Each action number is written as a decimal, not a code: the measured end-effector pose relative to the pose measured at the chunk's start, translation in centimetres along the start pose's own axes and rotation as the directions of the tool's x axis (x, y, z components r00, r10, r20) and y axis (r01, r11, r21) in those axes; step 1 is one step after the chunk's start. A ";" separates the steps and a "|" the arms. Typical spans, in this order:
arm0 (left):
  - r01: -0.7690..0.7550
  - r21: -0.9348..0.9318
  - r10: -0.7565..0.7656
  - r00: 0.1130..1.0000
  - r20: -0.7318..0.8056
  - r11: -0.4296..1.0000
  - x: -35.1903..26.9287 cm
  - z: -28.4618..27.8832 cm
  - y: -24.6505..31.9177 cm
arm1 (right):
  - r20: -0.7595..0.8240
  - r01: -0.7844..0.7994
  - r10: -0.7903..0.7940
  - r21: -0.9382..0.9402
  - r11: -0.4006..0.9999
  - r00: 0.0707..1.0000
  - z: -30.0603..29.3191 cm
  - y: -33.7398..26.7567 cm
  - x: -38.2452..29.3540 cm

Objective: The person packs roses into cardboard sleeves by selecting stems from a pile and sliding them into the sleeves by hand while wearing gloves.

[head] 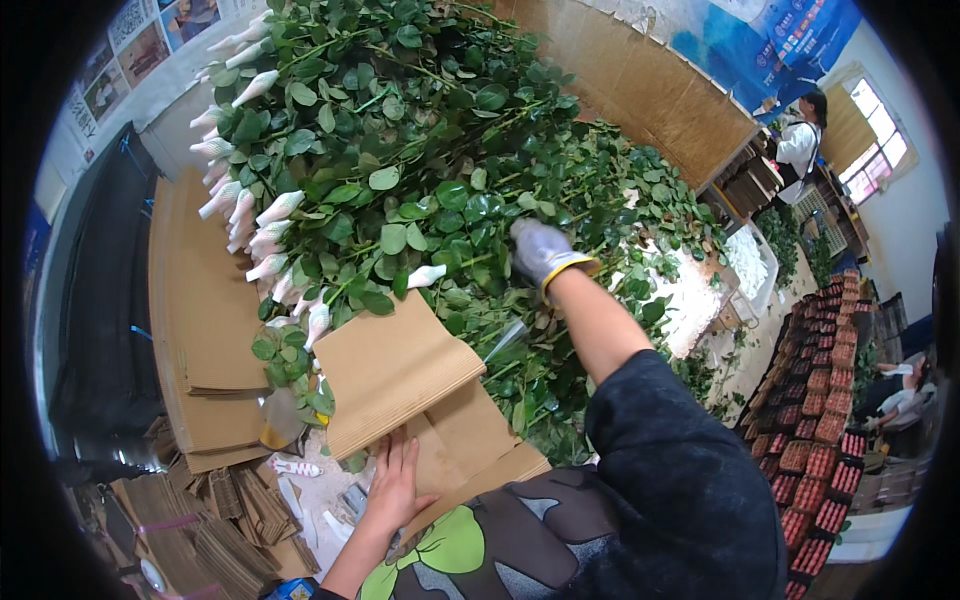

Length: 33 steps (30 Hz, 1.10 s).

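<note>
My bare left hand (397, 480) lies with its fingers on folded corrugated cardboard (405, 367) close to my body; its thumb rests apart on the lower sheet. My right hand (541, 251), in a pale glove with a yellow cuff edge, reaches into a large heap of leafy rose stems (450, 187); its fingers are blurred and partly among the leaves. Many stems end at the left in buds under white mesh sleeves (277, 208). One sleeved bud (427, 276) lies just above the cardboard's upper edge.
Stacked cardboard sheets (217, 300) stand at the left, with bundled cardboard strips (232, 547) below. A box cutter (296, 467) lies near my left hand. A wooden board (637, 82) edges the heap. Rows of packed bundles (817, 405) and two other people are at the right.
</note>
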<state>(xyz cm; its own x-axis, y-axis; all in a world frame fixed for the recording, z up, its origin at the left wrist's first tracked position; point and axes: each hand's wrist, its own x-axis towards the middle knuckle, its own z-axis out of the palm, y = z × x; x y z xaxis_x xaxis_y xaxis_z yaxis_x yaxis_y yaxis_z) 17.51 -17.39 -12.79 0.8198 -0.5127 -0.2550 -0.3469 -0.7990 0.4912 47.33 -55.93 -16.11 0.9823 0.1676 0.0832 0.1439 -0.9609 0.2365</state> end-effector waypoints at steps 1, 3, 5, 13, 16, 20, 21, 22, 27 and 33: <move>-0.013 -0.011 0.013 1.000 -0.012 1.000 0.0 0.0 -0.1 | -0.078 0.034 -0.036 -0.031 0.999 0.996 0.5 1.7 0.4; 0.019 -0.067 -0.019 1.000 0.000 0.998 -0.4 0.2 -1.2 | -0.230 -0.038 0.074 0.159 0.987 0.970 -11.9 2.3 -2.4; 0.049 -0.149 -0.052 0.999 -0.011 0.988 -0.7 -0.8 -1.3 | -0.527 0.144 -0.017 0.202 0.969 0.850 -20.3 3.9 -6.2; 0.111 -0.990 -0.181 0.979 0.094 0.088 -1.7 -0.2 -1.7 | 0.007 0.329 -0.443 0.660 0.675 0.897 -21.1 -4.0 -19.9; 0.278 -0.839 -0.096 0.960 0.265 0.468 -1.5 0.1 -2.0 | -0.157 0.214 -0.150 0.817 0.536 0.976 -12.6 -3.9 -12.3; 0.107 -0.630 -0.098 0.994 0.049 0.769 -1.6 -0.4 -0.1 | -0.368 0.419 -0.265 0.445 0.792 0.891 -6.9 -9.5 -1.0; 0.021 -0.539 -0.029 1.000 -0.007 0.842 -2.0 0.1 -0.4 | -0.146 0.335 -0.302 0.375 0.864 0.942 -7.4 -10.8 -0.9; -0.065 -0.435 0.046 0.997 -0.054 0.898 -2.2 0.4 -0.6 | 0.084 0.263 -0.296 0.279 0.924 0.951 -7.9 -11.5 -1.0; -0.041 -0.568 0.010 0.998 -0.057 0.822 -2.3 1.5 -0.8 | 0.093 0.035 -0.078 0.395 0.918 0.993 -14.3 -1.8 -1.9; -0.032 -0.654 -0.033 0.996 -0.087 0.756 -2.4 1.8 -1.0 | -0.333 0.384 -0.258 0.400 0.832 0.907 -12.5 -3.5 -3.1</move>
<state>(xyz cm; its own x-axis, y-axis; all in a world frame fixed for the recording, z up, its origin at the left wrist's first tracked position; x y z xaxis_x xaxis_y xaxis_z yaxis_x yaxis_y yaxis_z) 15.11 -15.93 -14.20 0.8674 -0.4569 -0.1973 0.0091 -0.3817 0.9242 42.28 -50.35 -5.11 0.8139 0.4733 0.3368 0.5445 -0.8237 -0.1583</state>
